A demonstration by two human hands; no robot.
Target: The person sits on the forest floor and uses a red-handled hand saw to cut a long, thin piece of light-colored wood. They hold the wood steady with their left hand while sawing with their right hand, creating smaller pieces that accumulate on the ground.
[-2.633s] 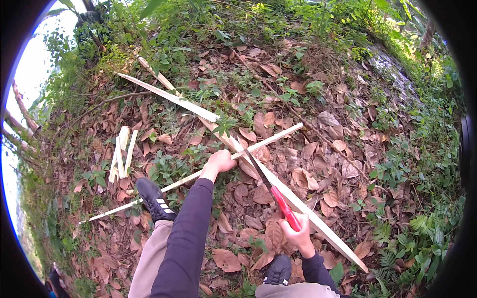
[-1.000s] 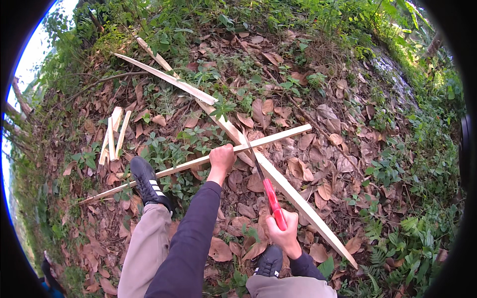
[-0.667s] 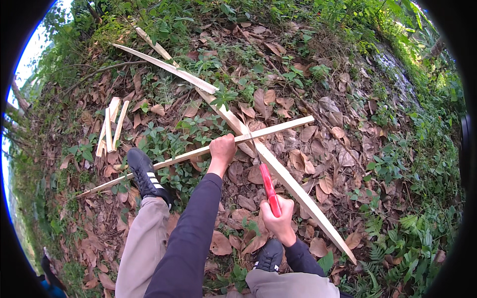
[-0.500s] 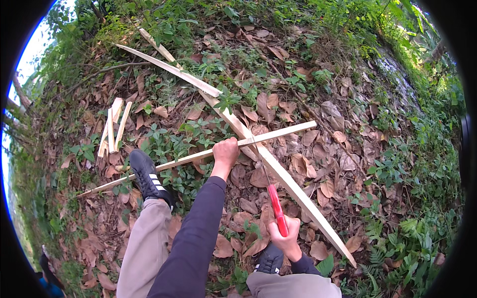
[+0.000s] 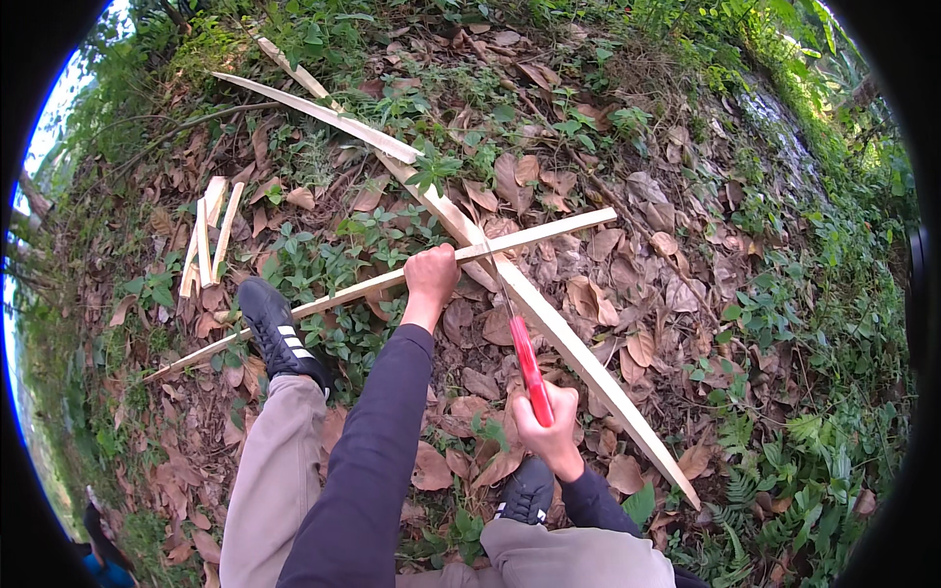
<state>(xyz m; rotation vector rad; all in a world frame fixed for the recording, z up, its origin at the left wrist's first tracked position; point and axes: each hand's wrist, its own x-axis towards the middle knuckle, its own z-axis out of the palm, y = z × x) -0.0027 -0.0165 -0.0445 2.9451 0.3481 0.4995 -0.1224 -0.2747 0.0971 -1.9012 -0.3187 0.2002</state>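
Observation:
My left hand [image 5: 431, 277] is closed around a long thin wooden strip [image 5: 559, 231], just left of where the strip crosses over a thicker wooden plank [image 5: 600, 372]. In my right hand [image 5: 551, 426] is the red handle of a hand saw [image 5: 527, 363]. Its narrow blade runs forward and meets the strip at the crossing; how deep it sits in the wood I cannot tell. My left shoe [image 5: 279, 333] stands at the strip's left part, and the strip's far left end rests low near the leaves.
Several short wooden pieces [image 5: 209, 235] lie in a small pile to the left. Another pale strip [image 5: 323, 116] lies at the far end of the plank. My right shoe [image 5: 527, 492] is near the saw hand. Dry leaves, green plants and a branch [image 5: 598, 181] cover the ground.
My right hand has pushed the saw a little forward, away from me. The left hand keeps its hold on the strip. The whole view has shifted slightly.

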